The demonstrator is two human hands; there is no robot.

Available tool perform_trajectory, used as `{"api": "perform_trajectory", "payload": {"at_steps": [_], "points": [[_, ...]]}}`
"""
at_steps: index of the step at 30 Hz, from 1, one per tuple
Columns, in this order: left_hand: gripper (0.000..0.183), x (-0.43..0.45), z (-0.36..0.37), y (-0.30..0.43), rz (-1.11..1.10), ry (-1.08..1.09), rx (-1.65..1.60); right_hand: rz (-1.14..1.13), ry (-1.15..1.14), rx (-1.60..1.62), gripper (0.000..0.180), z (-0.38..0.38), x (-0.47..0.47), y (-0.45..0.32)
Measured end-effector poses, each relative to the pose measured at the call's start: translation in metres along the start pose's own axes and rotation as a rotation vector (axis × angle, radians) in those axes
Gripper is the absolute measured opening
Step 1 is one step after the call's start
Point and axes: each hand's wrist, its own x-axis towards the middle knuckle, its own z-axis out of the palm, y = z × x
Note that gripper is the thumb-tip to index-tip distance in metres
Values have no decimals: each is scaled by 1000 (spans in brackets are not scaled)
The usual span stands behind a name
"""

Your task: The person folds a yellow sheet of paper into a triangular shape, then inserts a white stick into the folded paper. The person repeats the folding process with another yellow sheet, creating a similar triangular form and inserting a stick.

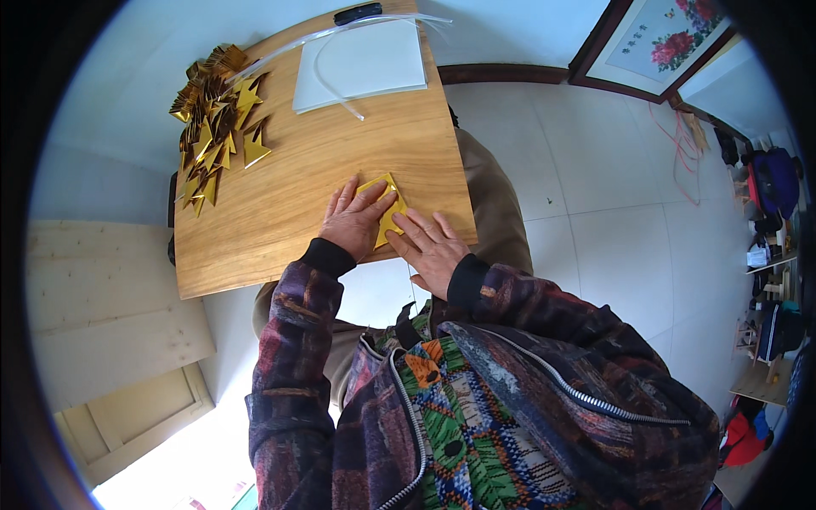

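Observation:
A folded piece of shiny gold paper [391,220] lies at the near edge of the wooden table. My left hand [357,217] rests flat with its fingertips over the upper part of the paper. From the right, the fingers of my right hand [433,248] touch the paper's lower right side, with the thumb below the table edge. Neither hand grips anything. A pile of folded gold paper pieces [213,134] is spread along the table's left side, and one pointed piece [257,153] lies at its right border.
White sheets [360,67] are stacked on the far part of the wooden table [306,229]. Clear plastic strips [331,89] lie across them, near a black object [357,13]. A framed flower picture [663,44] leans at the right wall; cluttered shelves [771,261] stand far right.

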Motion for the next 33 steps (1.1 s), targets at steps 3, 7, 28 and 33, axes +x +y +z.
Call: {"api": "perform_trajectory", "payload": {"at_steps": [3, 7, 28, 33], "points": [[48, 1, 0, 0, -2, 6, -47, -15, 37, 91, 69, -5, 0, 3], [50, -10, -6, 8, -74, 0, -125, 55, 259, 280, 57, -14, 1, 16], [59, -91, 8, 44, -425, 361, -910, 395, 95, 1209, 9, -17, 23, 11], [52, -100, 12, 39, -352, 435, -1516, 376, -20, 1336, 13, -23, 22, 13]]}}
